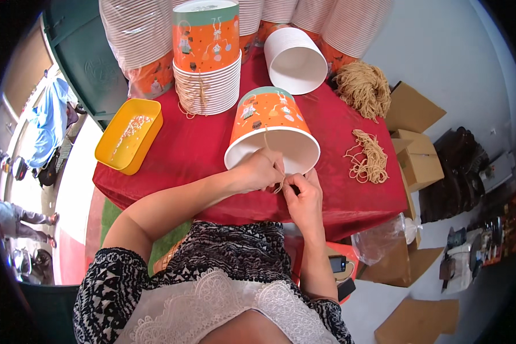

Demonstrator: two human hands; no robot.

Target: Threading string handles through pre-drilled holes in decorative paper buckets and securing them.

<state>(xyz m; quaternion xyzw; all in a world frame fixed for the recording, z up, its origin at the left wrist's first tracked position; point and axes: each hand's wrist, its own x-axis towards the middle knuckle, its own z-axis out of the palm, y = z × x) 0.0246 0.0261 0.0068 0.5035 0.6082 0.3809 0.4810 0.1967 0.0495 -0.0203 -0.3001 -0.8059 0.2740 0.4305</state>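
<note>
Left hand (262, 170): grip pinched on tan string (278, 182) at paper bucket (272, 131) rim.
Right hand (305, 200): grip pinching same string.

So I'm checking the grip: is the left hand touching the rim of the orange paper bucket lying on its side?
Touching. The head view shows the left hand resting against the white rim of the orange paper bucket.

Glossy paper bucket (272, 129), rough twine (278, 182)

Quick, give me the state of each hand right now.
Left hand: closed, pinching the tan string at the rim of the orange paper bucket.
Right hand: closed, pinching the same string.
</note>
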